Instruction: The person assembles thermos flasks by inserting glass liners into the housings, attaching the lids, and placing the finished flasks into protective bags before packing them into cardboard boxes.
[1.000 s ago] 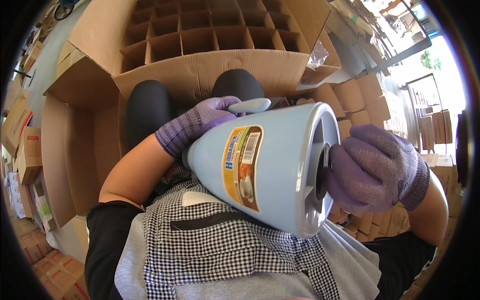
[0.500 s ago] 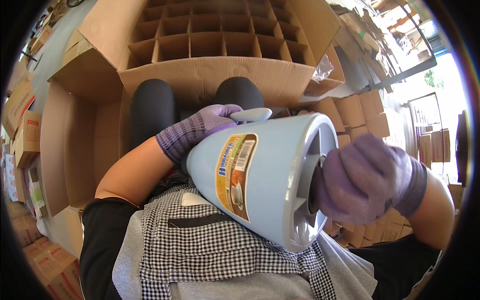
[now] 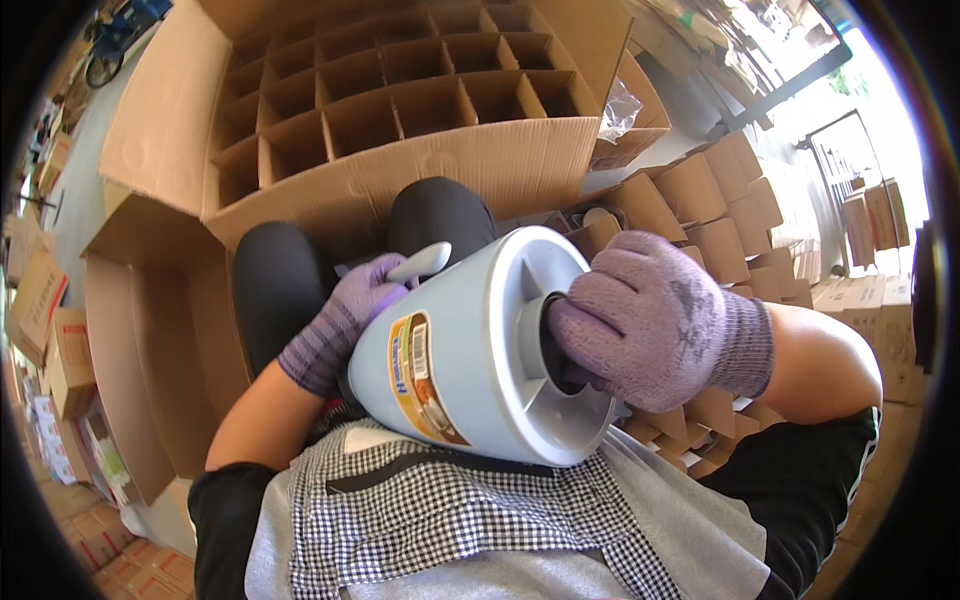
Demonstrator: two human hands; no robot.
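The right hand [image 3: 655, 320], in a knitted purple glove, has its fingers curled into the recessed base of a pale blue plastic jug [image 3: 470, 360], likely turning a fitting there. The left hand [image 3: 360, 300] closes round the jug's top by the handle, bracing it tilted across the lap. Beyond stands a cardboard box [image 3: 400, 110] with cell dividers

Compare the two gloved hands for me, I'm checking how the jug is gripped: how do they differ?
The left hand wraps the pale blue jug at its far handle end, while the right hand reaches into the recessed base facing the camera. The left hand looks smaller and farther; the right hand is nearer and larger. Both wear purple knit gloves.
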